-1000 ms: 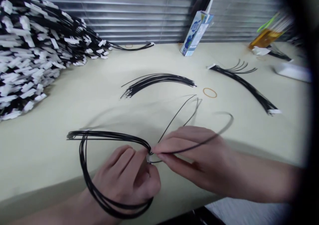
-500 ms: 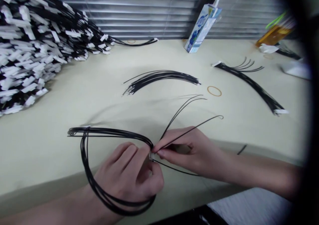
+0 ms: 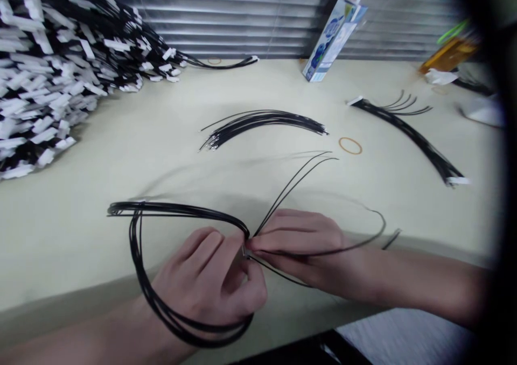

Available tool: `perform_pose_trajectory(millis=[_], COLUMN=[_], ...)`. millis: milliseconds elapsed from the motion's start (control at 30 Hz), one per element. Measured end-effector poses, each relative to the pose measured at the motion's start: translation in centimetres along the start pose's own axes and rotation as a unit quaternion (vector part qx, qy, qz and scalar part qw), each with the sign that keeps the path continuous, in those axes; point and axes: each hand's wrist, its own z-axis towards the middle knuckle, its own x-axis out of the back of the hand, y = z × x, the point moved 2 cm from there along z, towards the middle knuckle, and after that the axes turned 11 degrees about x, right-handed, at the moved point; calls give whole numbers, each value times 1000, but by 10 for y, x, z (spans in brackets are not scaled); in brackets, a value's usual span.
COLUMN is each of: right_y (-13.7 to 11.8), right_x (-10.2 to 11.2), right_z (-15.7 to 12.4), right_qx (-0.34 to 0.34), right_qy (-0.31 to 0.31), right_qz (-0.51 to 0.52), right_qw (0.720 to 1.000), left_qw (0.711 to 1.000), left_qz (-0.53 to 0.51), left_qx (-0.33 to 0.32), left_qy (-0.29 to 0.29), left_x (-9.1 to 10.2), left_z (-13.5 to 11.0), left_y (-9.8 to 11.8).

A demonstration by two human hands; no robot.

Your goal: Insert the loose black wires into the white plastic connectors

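My left hand (image 3: 212, 281) is closed around a small connector (image 3: 245, 251), mostly hidden by the fingers. Black wires (image 3: 181, 210) arch out of it to the left and loop back beneath that hand. Against the connector's right side, my right hand (image 3: 301, 241) pinches a thin black wire (image 3: 363, 242) between thumb and forefinger. The wire's free end curls up and away to the right. Two more loose wires (image 3: 293, 184) rise past the right hand's fingers, and another runs below it. The exact spot where the pinched wire meets the connector is covered.
A bundle of cut black wires (image 3: 266, 120) lies ahead, beside a rubber band (image 3: 350, 145). To the right is a wire harness (image 3: 416, 136) with white connectors. A large heap of harnesses (image 3: 48, 79) fills the left. At the back stands a drink carton (image 3: 333, 39).
My right hand has turned, its fingers now lying flatter and closer together at the connector. The pinched wire has swung lower and bows out to the right. My left hand holds its place.
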Motion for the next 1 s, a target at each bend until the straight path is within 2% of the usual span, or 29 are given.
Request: perform_pose_trajectory(millis=[100, 167, 367, 767, 1000], right_y=[-2, -3, -4, -3, -1], right_x=[1, 1, -1, 0, -3], right_z=[0, 1, 1, 4, 1], right_qx=[83, 110, 50, 4, 20], right_qy=[-5, 10, -50, 50, 38], right_qz=[-73, -103, -83, -31, -57], right_qw=[994, 988, 994, 998, 997], left_qw=[1000, 1000, 999, 999, 999], left_qz=[-11, -18, -30, -40, -43], left_qx=[6, 9, 13, 14, 15], left_qy=[7, 13, 16, 10, 1], left_x=[1, 2, 2, 2, 1], left_z=[1, 2, 3, 4, 3], left_y=[0, 0, 1, 1, 1])
